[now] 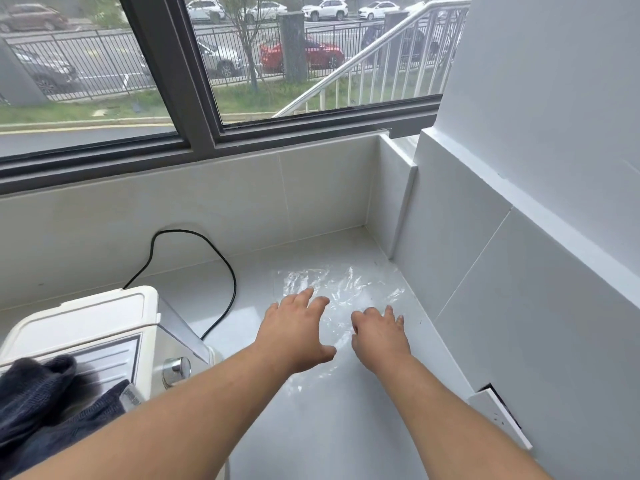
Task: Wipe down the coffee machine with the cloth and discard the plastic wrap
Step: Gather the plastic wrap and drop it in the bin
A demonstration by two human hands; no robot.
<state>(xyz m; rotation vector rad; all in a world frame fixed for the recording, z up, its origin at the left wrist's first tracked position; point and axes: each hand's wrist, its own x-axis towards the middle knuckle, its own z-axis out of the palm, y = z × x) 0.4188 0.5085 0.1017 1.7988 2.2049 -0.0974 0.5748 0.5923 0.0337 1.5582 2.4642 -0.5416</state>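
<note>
A sheet of clear plastic wrap [346,285] lies crumpled flat on the white counter near the right corner. My left hand [294,327] rests on its left part with fingers spread and straight. My right hand [379,332] lies palm down on its near right part, fingers relaxed. The white coffee machine [97,327] stands at the lower left, with a chrome knob on its side. A dark blue cloth [41,403] is draped over the machine's near top edge.
A black power cord [228,271] loops from the machine across the counter [329,427] behind it. Tiled walls close the counter at the back and right. A white socket plate [498,417] sits on the right wall. A window runs above.
</note>
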